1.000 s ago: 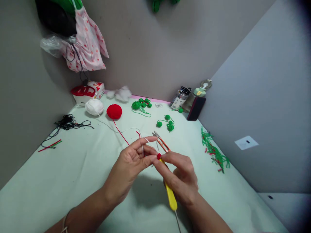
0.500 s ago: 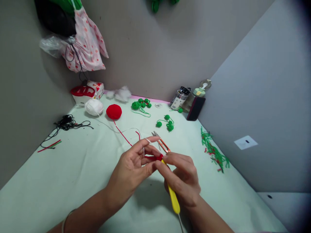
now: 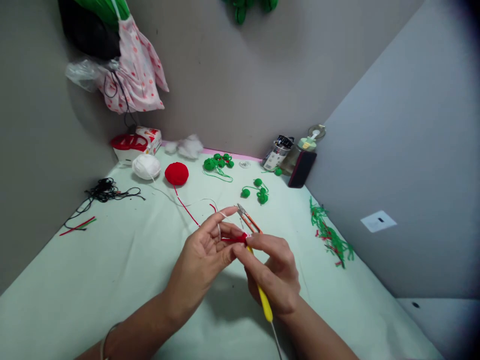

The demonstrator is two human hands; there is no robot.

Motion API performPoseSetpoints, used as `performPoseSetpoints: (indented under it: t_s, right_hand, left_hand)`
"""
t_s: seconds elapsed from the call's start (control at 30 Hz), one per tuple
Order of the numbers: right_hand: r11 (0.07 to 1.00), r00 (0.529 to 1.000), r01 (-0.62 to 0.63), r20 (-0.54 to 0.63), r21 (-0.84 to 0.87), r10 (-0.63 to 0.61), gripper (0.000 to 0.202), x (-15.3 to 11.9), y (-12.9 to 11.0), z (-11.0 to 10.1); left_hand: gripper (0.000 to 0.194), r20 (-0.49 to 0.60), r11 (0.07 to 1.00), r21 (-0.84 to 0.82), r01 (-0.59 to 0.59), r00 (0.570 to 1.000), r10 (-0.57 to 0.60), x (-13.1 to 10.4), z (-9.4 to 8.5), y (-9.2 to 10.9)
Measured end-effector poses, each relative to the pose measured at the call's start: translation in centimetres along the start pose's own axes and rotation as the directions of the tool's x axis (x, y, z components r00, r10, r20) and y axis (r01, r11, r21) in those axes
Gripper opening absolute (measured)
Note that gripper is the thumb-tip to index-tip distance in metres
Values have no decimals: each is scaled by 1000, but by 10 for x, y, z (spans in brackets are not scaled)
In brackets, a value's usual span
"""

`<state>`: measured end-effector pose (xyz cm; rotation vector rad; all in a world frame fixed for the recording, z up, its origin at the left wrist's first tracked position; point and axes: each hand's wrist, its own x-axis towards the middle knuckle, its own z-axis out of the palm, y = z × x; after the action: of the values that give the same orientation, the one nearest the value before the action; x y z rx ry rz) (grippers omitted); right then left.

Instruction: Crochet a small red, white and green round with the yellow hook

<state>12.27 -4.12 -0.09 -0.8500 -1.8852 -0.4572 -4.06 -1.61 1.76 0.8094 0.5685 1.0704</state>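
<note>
Between finger and thumb, my left hand (image 3: 204, 250) pinches a small red crochet piece (image 3: 240, 238). White yarn (image 3: 219, 227) loops round its fingers, and the index finger is raised. My right hand (image 3: 273, 272) is closed round a crochet hook (image 3: 265, 304) with a yellow handle, its tip up at the red piece and partly hidden by the fingers. The fingertips of both hands nearly meet there. Orange-handled thread snips (image 3: 249, 220) lie just beyond. Behind my left hand sit a red yarn ball (image 3: 176, 173) and a white yarn ball (image 3: 146, 166), strands trailing toward the hands.
Green crocheted pieces (image 3: 262, 195) lie mid-table, with more green pieces (image 3: 219, 162) behind. Black cord (image 3: 105, 191) is heaped at left, green and red yarn scraps (image 3: 330, 235) at right. A phone (image 3: 302, 169) leans near a pen holder (image 3: 277, 152). White stuffing (image 3: 189, 146) lies by the wall.
Both hands have shifted slightly left and up with the hook and red piece. My left index finger now overlaps less of the snips. The view has tilted a little.
</note>
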Motion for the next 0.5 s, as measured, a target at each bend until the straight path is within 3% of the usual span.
performPoseSetpoints:
  t_s: [0.27, 0.4, 0.5]
  right_hand:
    - [1000, 996, 3, 85, 25, -5, 36, 7, -4, -2]
    - [988, 1000, -8, -8, 157, 10, 43, 2, 0, 1]
    - [950, 994, -97, -19, 297, 108, 41, 5, 6, 2]
  left_hand:
    - [45, -76, 994, 106, -41, 996, 49, 1, 2, 1]
    - [46, -21, 996, 9, 90, 996, -90, 2, 1, 7]
    - [46, 54, 979, -47, 199, 979, -196, 3, -1, 13]
